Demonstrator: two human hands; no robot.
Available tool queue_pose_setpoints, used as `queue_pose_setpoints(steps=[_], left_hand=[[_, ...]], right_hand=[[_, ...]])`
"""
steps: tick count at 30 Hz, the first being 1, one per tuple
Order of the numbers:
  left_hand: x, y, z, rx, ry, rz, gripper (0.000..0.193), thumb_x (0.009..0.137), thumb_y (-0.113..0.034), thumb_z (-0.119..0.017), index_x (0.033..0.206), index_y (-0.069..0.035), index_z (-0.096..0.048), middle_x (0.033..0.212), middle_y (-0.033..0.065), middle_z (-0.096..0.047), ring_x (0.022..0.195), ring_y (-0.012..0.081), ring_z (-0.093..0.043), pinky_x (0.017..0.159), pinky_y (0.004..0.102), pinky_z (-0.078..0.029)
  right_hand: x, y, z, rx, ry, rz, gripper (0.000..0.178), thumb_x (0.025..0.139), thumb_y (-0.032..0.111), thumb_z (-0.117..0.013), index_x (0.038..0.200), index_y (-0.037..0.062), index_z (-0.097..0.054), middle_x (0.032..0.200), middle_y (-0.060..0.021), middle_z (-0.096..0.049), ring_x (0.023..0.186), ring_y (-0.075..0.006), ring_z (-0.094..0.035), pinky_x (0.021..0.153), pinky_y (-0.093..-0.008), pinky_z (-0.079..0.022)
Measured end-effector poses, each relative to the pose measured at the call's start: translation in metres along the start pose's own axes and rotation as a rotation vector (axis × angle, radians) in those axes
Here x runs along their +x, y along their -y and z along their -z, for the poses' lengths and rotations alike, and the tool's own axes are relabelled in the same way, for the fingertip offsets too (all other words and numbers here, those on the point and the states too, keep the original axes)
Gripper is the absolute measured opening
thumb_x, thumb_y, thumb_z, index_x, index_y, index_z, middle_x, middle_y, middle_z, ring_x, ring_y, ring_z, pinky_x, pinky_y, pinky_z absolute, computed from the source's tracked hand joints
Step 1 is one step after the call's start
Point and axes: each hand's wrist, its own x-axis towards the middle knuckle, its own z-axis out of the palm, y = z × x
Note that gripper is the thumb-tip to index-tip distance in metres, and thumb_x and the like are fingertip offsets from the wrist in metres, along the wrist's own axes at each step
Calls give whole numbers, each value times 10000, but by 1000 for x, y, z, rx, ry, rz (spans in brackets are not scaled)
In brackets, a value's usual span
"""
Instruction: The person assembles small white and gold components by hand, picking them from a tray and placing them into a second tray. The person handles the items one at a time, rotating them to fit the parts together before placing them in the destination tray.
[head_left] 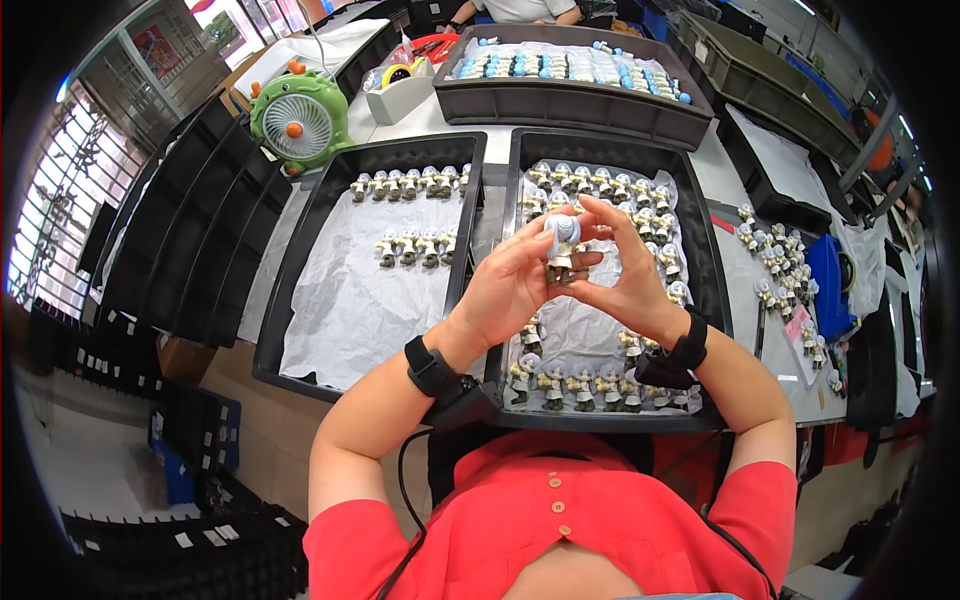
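A small figurine (561, 245) with a round pale head and a tan body is being held upright between both hands, above the right black tray (706, 240). The left hand (510, 285) is curling its fingers closed around the figurine from the left, wrist bent upward. The right hand (625, 270) is pinching it from the right, fingers arched. Below the hands, rows of matching figurines (580, 388) are standing on crinkled white paper. Left of the hands, another black tray (290, 290) is sitting on the tabletop (420, 115).

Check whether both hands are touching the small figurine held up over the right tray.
Touching. The head view shows the left hand and right hand pinching the figurine from either side, fingertips against it, above the right tray.
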Motion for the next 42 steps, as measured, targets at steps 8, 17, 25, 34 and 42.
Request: queue_pose_setpoints(steps=[8,17,25,34,42], left_hand=[[1,-1,0,-7,-3,-4,488,946,-192,-424,1392,-47,-295,1328,117,-450,1187,280,-502,936,373,-458],[3,0,13,-24,18,-10,440,961,-178,-406,1369,-37,-320,1281,120,-486,1165,261,-525,903,369,-479],[4,-62,23,382,-204,-165,387,867,-113,-612,1238,-68,-510,1059,76,-620,944,211,-647,778,299,-525],[-66,-141,231,1339,-1217,13,410,684,-111,-704,1086,-60,-645,916,126,-679,733,172,-663,667,295,-533],[-72,-112,289,1494,-997,303,454,672,-78,-672,1124,-71,-637,998,176,-667,909,248,-654,800,335,-510]], right_hand=[[2,-1,2,-29,9,43,747,614,71,-795,1274,75,-447,1109,-104,-533,972,-238,-544,870,-352,-450],[5,-3,2,-13,17,12,653,627,102,-810,1205,51,-510,1088,-94,-562,940,-209,-557,850,-326,-448],[0,-1,6,-73,8,-86,467,786,171,-692,1211,62,-530,1148,-92,-552,1067,-223,-529,863,-312,-418],[5,-11,-1,-47,-4,-98,433,803,164,-672,1202,70,-533,1124,-83,-567,1047,-213,-541,853,-320,-422],[5,-23,21,-122,75,-199,389,801,161,-658,1170,77,-567,972,-79,-646,937,-187,-606,810,-299,-436]])
